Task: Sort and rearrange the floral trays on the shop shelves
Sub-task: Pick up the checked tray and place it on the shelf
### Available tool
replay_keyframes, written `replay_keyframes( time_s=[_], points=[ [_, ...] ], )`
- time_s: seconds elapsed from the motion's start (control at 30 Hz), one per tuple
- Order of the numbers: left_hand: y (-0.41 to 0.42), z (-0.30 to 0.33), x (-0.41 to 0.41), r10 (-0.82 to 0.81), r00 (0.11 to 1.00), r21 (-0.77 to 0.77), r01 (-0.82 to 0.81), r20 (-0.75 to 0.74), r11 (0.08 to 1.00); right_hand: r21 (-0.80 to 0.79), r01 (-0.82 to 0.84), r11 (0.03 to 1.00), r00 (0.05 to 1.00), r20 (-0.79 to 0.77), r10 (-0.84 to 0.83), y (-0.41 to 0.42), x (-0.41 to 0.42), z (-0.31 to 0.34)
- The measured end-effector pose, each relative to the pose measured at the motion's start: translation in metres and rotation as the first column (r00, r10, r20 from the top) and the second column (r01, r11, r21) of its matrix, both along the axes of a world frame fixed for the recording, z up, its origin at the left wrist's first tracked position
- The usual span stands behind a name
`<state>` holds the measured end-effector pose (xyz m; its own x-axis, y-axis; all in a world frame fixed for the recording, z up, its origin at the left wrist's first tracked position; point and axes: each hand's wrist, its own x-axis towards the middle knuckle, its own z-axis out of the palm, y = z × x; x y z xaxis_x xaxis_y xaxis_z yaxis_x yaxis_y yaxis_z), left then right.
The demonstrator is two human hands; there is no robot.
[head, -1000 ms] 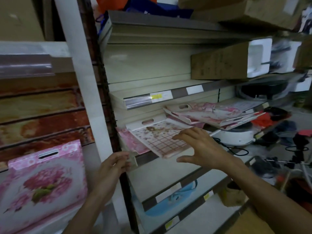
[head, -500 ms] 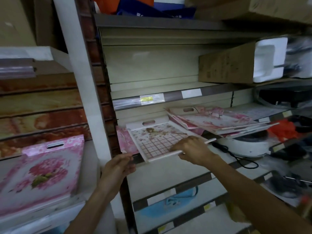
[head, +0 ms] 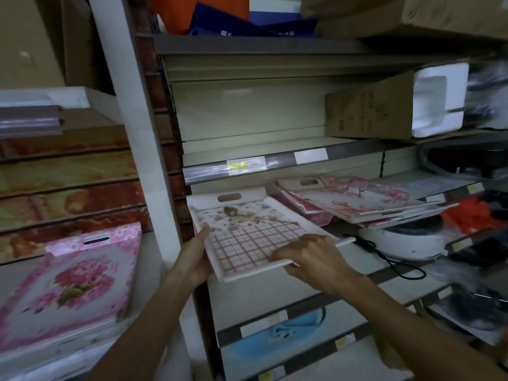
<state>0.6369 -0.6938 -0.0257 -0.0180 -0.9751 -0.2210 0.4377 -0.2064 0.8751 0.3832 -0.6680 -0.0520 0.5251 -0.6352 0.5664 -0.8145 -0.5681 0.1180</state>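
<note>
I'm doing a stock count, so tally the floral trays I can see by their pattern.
Checked white tray, held by the left hand and right hand: 1
Big pink bloom tray, left shelf: 1
Pink blossom trays, overlapping pile on the right: at least 2, exact number unclear
Total: at least 4

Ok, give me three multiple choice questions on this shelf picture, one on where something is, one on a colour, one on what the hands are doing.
1. Where is the cardboard box?
A. shelf above the tray stack
B. floor
C. far left shelf

2. What colour is the grid on the held tray?
A. blue
B. green
C. pinkish red

3. How is that tray held?
A. left hand only
B. both hands
C. neither hand

Key: 1 A, the box sits above the tray stack. 2 C, the lines show pinkish red on white. 3 B, left hand grips its left edge, right hand its front edge.
</note>
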Motion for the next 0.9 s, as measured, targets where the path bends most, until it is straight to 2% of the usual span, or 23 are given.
replay_keyframes(
  time_s=[0.1,0.23,0.3,0.33,0.37,0.43,0.47,0.5,0.57,0.63,0.73,0.77,0.83,0.9],
  points=[
    [0.004,0.005,-0.003,0.096,0.993,0.005,-0.097,0.064,0.995,-0.008,-0.038,0.999,0.999,0.009,0.038,0.017,0.009,-0.004],
    [0.019,0.008,0.004,0.111,0.982,-0.04,-0.106,0.156,0.994,-0.034,-0.116,0.993,0.992,0.051,0.117,0.036,0.015,-0.015],
    [0.028,0.009,0.013,0.128,0.97,-0.059,-0.118,0.209,0.991,0.049,-0.144,0.988,0.989,0.048,0.141,0.044,0.019,-0.016],
    [0.034,0.009,0.018,0.144,0.959,-0.071,-0.13,0.243,0.989,0.172,-0.165,0.971,0.986,0.058,0.157,0.048,0.019,-0.013],
    [0.039,0.01,0.023,0.156,0.948,-0.085,-0.137,0.277,0.987,0.339,-0.202,0.919,0.979,0.083,0.185,0.052,0.02,-0.01],
    [0.05,0.009,0.034,0.186,0.915,-0.131,-0.148,0.357,0.98,0.602,-0.348,0.718,0.937,0.237,0.256,0.058,0.023,-0.003],
    [0.055,0.009,0.038,0.209,0.89,-0.16,-0.156,0.405,0.975,0.637,-0.435,0.637,0.899,0.353,0.26,0.058,0.025,0.001],
    [0.061,0.008,0.044,0.237,0.865,-0.191,-0.167,0.442,0.967,0.629,-0.491,0.603,0.86,0.458,0.223,0.057,0.029,0.004],
    [0.073,0.007,0.055,0.265,0.838,-0.222,-0.176,0.478,0.959,0.565,-0.502,0.654,0.785,0.616,0.069,0.048,0.041,0.009],
    [0.084,0.007,0.067,0.267,0.813,-0.23,-0.168,0.518,0.959,0.493,-0.403,0.771,0.707,0.703,-0.079,0.027,0.056,0.011],
    [0.103,0.006,0.086,0.277,0.79,-0.232,-0.175,0.547,0.957,0.413,-0.31,0.856,0.534,0.821,-0.203,-0.008,0.079,0.007],
    [0.108,0.005,0.093,0.285,0.786,-0.235,-0.182,0.549,0.955,0.408,-0.264,0.874,0.511,0.828,-0.232,-0.018,0.087,0.003],
    [0.119,0.003,0.105,0.305,0.77,-0.25,-0.195,0.56,0.949,0.403,-0.142,0.904,0.528,0.803,-0.276,-0.035,0.101,-0.006],
    [0.13,0.0,0.12,0.332,0.749,-0.259,-0.219,0.573,0.941,0.397,-0.101,0.912,0.52,0.803,-0.292,-0.045,0.118,-0.013]
  ],
)
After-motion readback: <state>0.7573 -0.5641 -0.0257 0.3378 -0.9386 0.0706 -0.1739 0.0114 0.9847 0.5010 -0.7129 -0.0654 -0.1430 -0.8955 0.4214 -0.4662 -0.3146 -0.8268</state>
